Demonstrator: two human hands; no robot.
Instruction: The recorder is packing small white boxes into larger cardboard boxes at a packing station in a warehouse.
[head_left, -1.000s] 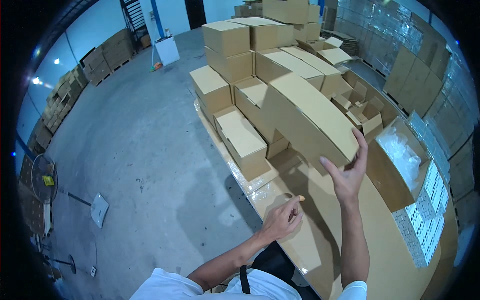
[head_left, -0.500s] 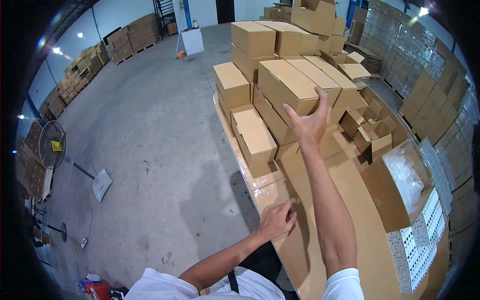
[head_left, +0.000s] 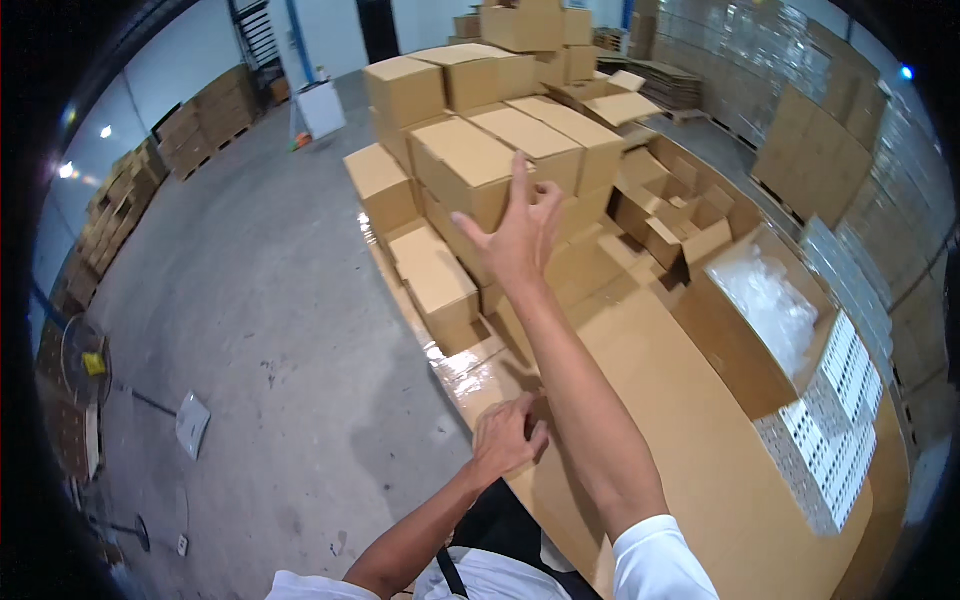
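My right hand (head_left: 517, 232) is stretched out in the air with its fingers spread, in front of a closed brown cardboard box (head_left: 468, 170) on the stack; it holds nothing, and I cannot tell if it touches the box. My left hand (head_left: 505, 437) rests with curled fingers on the near edge of a large flat cardboard sheet (head_left: 690, 450) that covers the work surface. More sealed boxes (head_left: 430, 278) are piled beyond it.
An open carton lined with clear plastic (head_left: 770, 310) stands at the right, with a white printed grid sheet (head_left: 835, 410) beside it. Open empty boxes (head_left: 670, 215) lie behind. Grey concrete floor (head_left: 250, 300) stretches left, with a fan (head_left: 85, 360) and stacked cartons along the walls.
My right hand has let go of the box it pushed onto the stack and now hovers open near it. My left hand stays on the cardboard edge.
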